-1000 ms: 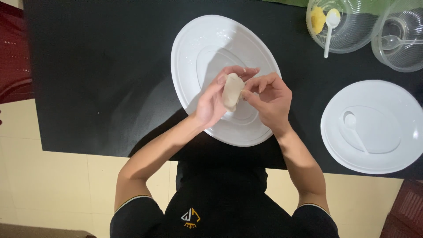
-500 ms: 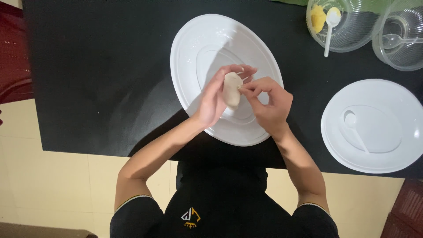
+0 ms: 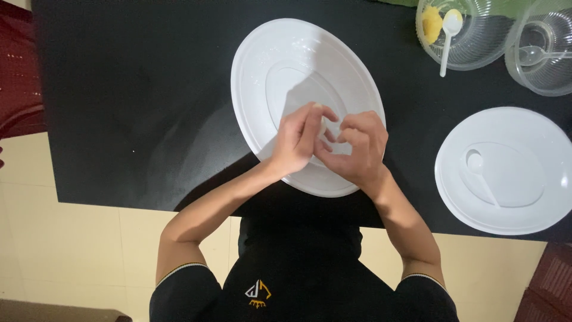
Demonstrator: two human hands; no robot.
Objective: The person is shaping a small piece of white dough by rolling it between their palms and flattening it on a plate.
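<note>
We see a black tabletop (image 3: 137, 89) bearing a plain white oval plate (image 3: 274, 65) and a second white plate (image 3: 524, 203) with a white spoon (image 3: 479, 173). A clear ribbed bowl (image 3: 476, 50) holds a yellow lump (image 3: 431, 22) and another white spoon (image 3: 450, 33); a second bowl (image 3: 545, 71) is clear.

No labels, signs or screens in view. Closest thing to packaging — two clear plastic containers at the far right of the black bench (image 3: 137, 89): a ribbed round tub (image 3: 471, 36) with a yellow lump and a white spoon, and beside it a clear bowl (image 3: 545, 50) holding a clear spoon. Neither carries a sticker.
</note>
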